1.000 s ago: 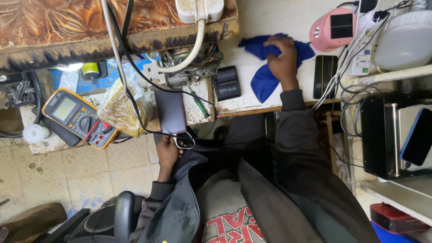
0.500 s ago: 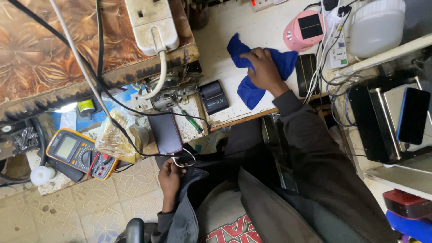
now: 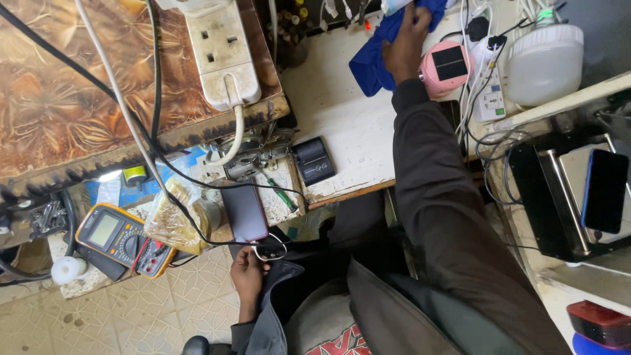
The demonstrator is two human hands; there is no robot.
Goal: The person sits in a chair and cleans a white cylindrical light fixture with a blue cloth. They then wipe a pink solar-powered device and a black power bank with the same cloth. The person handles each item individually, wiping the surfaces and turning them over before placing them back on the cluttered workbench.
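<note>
The right hand point(image 3: 406, 41) lies palm down on a blue cloth point(image 3: 371, 56), fingers pressed into it, at the far end of the white table point(image 3: 342, 112). Just right of that hand stands a pink lamp point(image 3: 447, 68) with a dark panel on top, amid a tangle of cables, and beyond it a white bulb point(image 3: 544, 62). Nearer the body lies a small black printer point(image 3: 313, 160). The left hand point(image 3: 248, 275) is closed around a cable at the near end of a dark phone point(image 3: 244, 212). Left of it sit a clear bag point(image 3: 172, 217) of brownish contents and a yellow multimeter point(image 3: 125, 238).
</note>
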